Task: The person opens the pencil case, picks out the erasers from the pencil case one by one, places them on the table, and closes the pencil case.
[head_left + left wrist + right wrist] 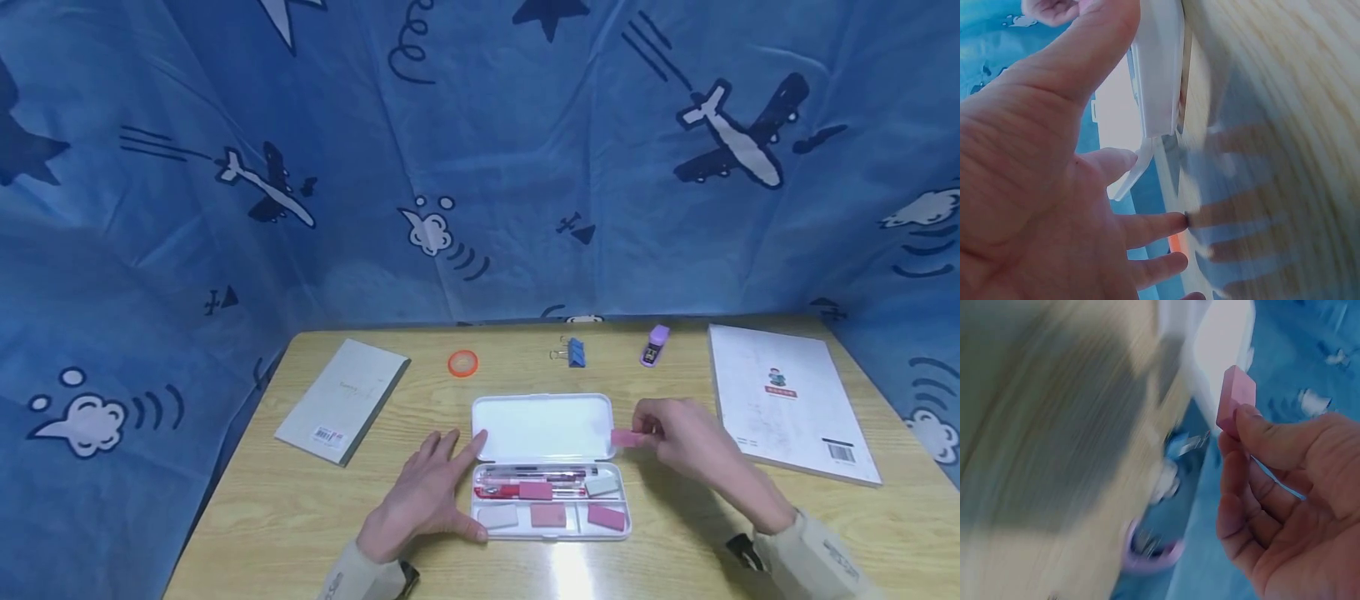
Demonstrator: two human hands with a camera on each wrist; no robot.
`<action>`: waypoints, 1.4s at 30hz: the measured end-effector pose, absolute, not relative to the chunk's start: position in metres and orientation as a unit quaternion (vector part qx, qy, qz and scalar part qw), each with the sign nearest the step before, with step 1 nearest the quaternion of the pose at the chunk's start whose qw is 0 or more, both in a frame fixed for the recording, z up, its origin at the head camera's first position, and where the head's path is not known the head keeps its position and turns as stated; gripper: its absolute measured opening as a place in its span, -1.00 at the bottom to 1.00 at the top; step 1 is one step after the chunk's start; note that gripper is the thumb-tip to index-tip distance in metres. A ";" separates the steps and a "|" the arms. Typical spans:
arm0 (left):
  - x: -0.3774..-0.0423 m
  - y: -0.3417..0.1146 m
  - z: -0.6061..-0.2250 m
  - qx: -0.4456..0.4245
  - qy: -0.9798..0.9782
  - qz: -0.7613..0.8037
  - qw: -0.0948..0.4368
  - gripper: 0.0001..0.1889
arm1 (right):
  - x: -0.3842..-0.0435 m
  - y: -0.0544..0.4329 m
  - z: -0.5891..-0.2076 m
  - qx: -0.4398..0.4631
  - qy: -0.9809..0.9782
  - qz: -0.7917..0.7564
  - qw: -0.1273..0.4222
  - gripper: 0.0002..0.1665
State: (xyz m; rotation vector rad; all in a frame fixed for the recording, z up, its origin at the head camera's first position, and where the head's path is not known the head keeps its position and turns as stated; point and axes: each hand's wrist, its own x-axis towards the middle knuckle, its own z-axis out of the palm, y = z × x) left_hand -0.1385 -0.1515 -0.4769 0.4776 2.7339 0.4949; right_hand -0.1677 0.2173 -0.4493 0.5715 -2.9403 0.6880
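A white pencil case point(543, 429) lies open on the table, its lid tipped back. Its back compartment holds several pens point(495, 492), with a pink eraser point(535, 491) and a white eraser point(601, 485) on top. In front lie a white eraser point(498, 517), a light pink eraser point(548, 515) and a darker pink one point(606, 517). My left hand point(429, 493) touches the case's left side, fingers spread, index at the lid and thumb at the front corner. Between thumb and fingers my right hand point(686, 437) pinches another pink eraser point(1235, 400) by the lid's right edge.
A grey notebook point(343, 402) lies at the left. Along the back are an orange tape roll point(462, 363), a blue binder clip point(575, 352) and a purple bottle-like item point(655, 346). A white book point(791, 400) lies at the right. A blue printed cloth point(495, 167) hangs behind the table.
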 end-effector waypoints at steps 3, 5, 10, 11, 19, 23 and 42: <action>-0.138 -0.152 -0.477 0.166 0.958 0.173 0.159 0.44 | -0.172 0.239 -0.454 0.167 -0.961 0.218 0.028 -0.73; -0.138 -0.152 -0.477 0.166 0.958 0.172 0.158 0.44 | -0.175 0.248 -0.458 0.163 -0.963 0.214 0.022 -0.70; -0.138 -0.152 -0.478 0.170 0.958 0.169 0.157 0.45 | -0.178 0.258 -0.468 0.168 -0.962 0.214 -0.005 -0.70; -0.138 -0.151 -0.479 0.170 0.958 0.168 0.157 0.45 | -0.178 0.259 -0.469 0.169 -0.962 0.214 -0.010 -0.70; -0.137 -0.150 -0.475 0.173 0.957 0.172 0.155 0.44 | -0.182 0.259 -0.476 0.171 -0.962 0.210 -0.024 -0.74; -0.138 -0.151 -0.474 0.177 0.957 0.172 0.153 0.42 | -0.184 0.258 -0.477 0.176 -0.962 0.206 -0.021 -0.80; -0.138 -0.151 -0.475 0.173 0.957 0.172 0.159 0.43 | -0.184 0.257 -0.476 0.171 -0.967 0.190 -0.023 -0.84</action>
